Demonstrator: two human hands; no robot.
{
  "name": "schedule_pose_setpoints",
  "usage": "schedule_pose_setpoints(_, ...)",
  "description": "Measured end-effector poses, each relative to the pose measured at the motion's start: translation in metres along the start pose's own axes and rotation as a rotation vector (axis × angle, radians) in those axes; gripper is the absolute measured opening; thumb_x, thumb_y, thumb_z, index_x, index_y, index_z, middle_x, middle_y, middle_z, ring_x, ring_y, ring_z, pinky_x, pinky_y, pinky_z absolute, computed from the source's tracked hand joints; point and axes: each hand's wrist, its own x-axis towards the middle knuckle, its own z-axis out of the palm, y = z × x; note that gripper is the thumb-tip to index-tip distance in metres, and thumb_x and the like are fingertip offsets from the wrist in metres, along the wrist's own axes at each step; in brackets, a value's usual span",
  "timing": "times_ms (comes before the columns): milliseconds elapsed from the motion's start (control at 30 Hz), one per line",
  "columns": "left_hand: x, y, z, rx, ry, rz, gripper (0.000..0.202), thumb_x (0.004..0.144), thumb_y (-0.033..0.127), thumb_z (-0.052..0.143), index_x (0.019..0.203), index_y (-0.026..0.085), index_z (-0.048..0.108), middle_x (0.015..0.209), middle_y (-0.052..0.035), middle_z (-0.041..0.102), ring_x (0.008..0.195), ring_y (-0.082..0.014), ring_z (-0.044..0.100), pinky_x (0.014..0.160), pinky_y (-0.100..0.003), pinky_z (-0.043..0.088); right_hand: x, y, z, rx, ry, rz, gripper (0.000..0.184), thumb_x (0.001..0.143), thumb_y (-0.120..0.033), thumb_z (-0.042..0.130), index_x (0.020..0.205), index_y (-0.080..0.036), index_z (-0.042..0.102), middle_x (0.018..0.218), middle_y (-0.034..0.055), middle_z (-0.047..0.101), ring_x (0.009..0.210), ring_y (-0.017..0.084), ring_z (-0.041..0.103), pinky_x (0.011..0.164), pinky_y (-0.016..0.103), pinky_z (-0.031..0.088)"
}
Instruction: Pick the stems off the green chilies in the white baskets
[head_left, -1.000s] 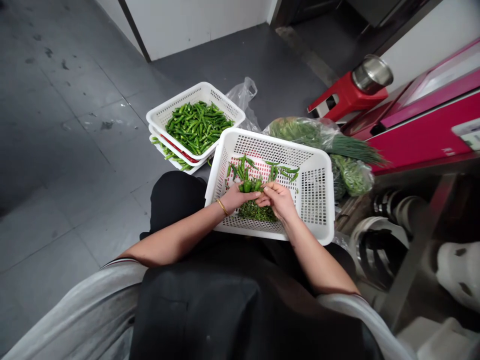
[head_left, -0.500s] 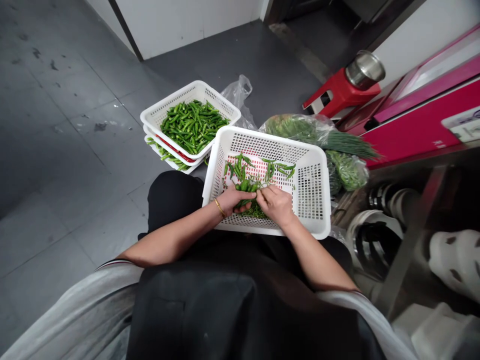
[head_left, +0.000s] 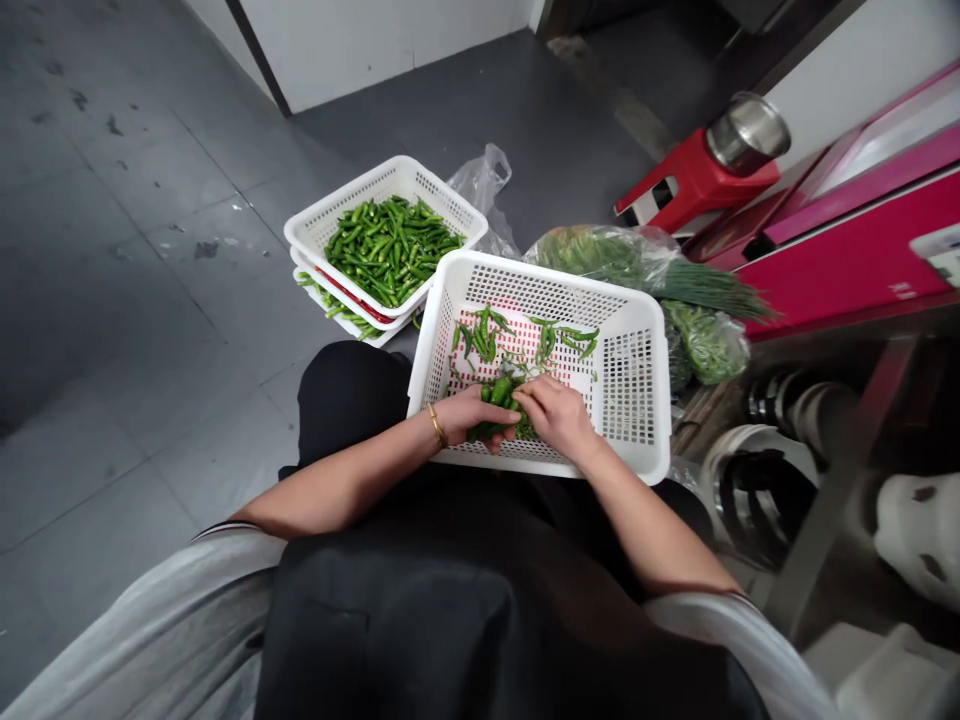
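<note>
My left hand [head_left: 474,412] is closed around a bunch of green chili peppers [head_left: 498,391], thumb across the front. Right beside it, my right hand [head_left: 561,415] pinches at the stem end of the bunch; its fingertips hide what lies between them. Both hands are inside a white perforated plastic basket [head_left: 555,273] resting on my lap. On the basket's floor lie a few loose green chilies [head_left: 482,334] at the left and more [head_left: 576,337] toward the right. Small green stems show beneath and around the hands.
Stacked white baskets [head_left: 300,232] at the left hold many green chilies [head_left: 394,245]. Bagged greens [head_left: 600,255], long green stalks [head_left: 709,285] and a clear plastic bag [head_left: 484,185] lie beyond. A red stool [head_left: 686,185] carries a metal pot [head_left: 748,135]. Shelved dishes stand at the right.
My hands have moved slightly right and down with the chili bunch, still close together. The view has shifted a little; the loose chilies lie as before.
</note>
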Motion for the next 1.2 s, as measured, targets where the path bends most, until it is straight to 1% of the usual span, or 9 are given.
schedule_pose_setpoints(100, 0.004, -0.003, 0.002, -0.033, 0.092, -0.023, 0.033, 0.059, 0.034, 0.082, 0.068, 0.012, 0.059, 0.053, -0.0027, 0.059, 0.037, -0.0083, 0.045, 0.035, -0.022, 0.035, 0.014, 0.015, -0.002, -0.334, -0.029, 0.015, 0.032, 0.095, -0.039, 0.043, 0.09, -0.019, 0.067, 0.088, 0.0111, 0.066, 0.082, 0.021, 0.061, 0.072, 0.031, 0.045)
schedule_pose_setpoints(267, 0.002, 0.013, -0.011, -0.037, 0.375, 0.152, 0.023, 0.06, 0.018, 0.079, 0.061, 0.011, 0.057, 0.046, 0.0019, 0.051, 0.037, -0.0059, 0.042, 0.036, -0.02, 0.032, 0.078, 0.069, 0.022, -0.433, -0.293, 0.363, 0.037, 0.08, -0.044, 0.064, 0.106, -0.017, 0.062, 0.1, 0.0116, 0.066, 0.084, 0.022, 0.062, 0.069, 0.03, 0.044)
schedule_pose_setpoints(500, 0.01, 0.04, -0.03, 0.048, 0.665, 0.414, 0.022, 0.059, 0.012, 0.079, 0.059, 0.012, 0.057, 0.046, 0.0042, 0.05, 0.036, -0.004, 0.038, 0.037, -0.02, 0.031, 0.103, 0.057, 0.05, -0.293, -0.12, 0.257, 0.017, 0.082, -0.034, 0.057, 0.086, -0.018, 0.059, 0.088, 0.0077, 0.067, 0.08, 0.02, 0.06, 0.07, 0.029, 0.043)
schedule_pose_setpoints(633, 0.016, 0.027, -0.015, 0.045, 0.664, 0.449, 0.029, 0.052, 0.017, 0.085, 0.057, 0.013, 0.056, 0.045, 0.0047, 0.049, 0.037, -0.0049, 0.04, 0.037, -0.021, 0.031, 0.064, 0.029, 0.028, -0.184, -0.094, 0.067, 0.019, 0.083, -0.031, 0.056, 0.096, -0.018, 0.056, 0.077, 0.005, 0.065, 0.067, 0.019, 0.06, 0.063, 0.028, 0.043)
schedule_pose_setpoints(767, 0.01, 0.012, -0.002, -0.126, 0.581, 0.466, 0.029, 0.057, 0.025, 0.083, 0.057, 0.013, 0.057, 0.047, 0.0033, 0.05, 0.039, -0.0057, 0.041, 0.039, -0.022, 0.031, 0.028, 0.011, 0.019, 0.118, -0.134, 0.103, 0.022, 0.091, -0.038, 0.049, 0.079, -0.02, 0.055, 0.056, -0.002, 0.058, 0.051, 0.013, 0.055, 0.056, 0.025, 0.043)
schedule_pose_setpoints(900, -0.001, 0.009, -0.004, -0.272, 0.395, 0.22, 0.028, 0.058, 0.029, 0.083, 0.063, 0.011, 0.062, 0.049, 0.0015, 0.051, 0.041, -0.0061, 0.043, 0.04, -0.022, 0.033, 0.013, 0.0, 0.005, 0.115, -0.212, -0.175, 0.036, 0.095, -0.04, 0.044, 0.068, -0.02, 0.058, 0.064, 0.0018, 0.062, 0.06, 0.013, 0.056, 0.061, 0.025, 0.043)
schedule_pose_setpoints(967, -0.006, 0.011, -0.01, -0.261, 0.319, 0.123, 0.028, 0.056, 0.026, 0.084, 0.065, 0.01, 0.064, 0.052, -0.0005, 0.055, 0.044, -0.0073, 0.046, 0.042, -0.022, 0.036, 0.017, 0.001, -0.007, 0.093, -0.435, -0.276, 0.034, 0.095, -0.042, 0.044, 0.077, -0.02, 0.064, 0.07, 0.002, 0.065, 0.063, 0.012, 0.056, 0.062, 0.024, 0.043)
schedule_pose_setpoints(1067, -0.007, 0.015, -0.018, -0.248, 0.353, 0.202, 0.029, 0.051, 0.02, 0.085, 0.072, 0.01, 0.066, 0.068, -0.0051, 0.066, 0.06, -0.0131, 0.06, 0.052, -0.024, 0.046, 0.044, 0.018, -0.013, -0.102, -0.741, -0.08, 0.042, 0.094, -0.052, 0.043, 0.083, -0.02, 0.069, 0.071, 0.0023, 0.066, 0.06, 0.013, 0.057, 0.062, 0.025, 0.044)
schedule_pose_setpoints(1200, -0.002, 0.02, -0.024, -0.268, 0.412, 0.335, 0.031, 0.054, 0.018, 0.081, 0.081, 0.011, 0.068, 0.077, -0.0064, 0.068, 0.072, -0.017, 0.065, 0.058, -0.026, 0.05, 0.106, 0.052, 0.019, -0.588, -0.366, 0.238, 0.055, 0.094, -0.057, 0.035, 0.106, -0.014, 0.067, 0.103, 0.0167, 0.067, 0.088, 0.025, 0.064, 0.075, 0.035, 0.047)
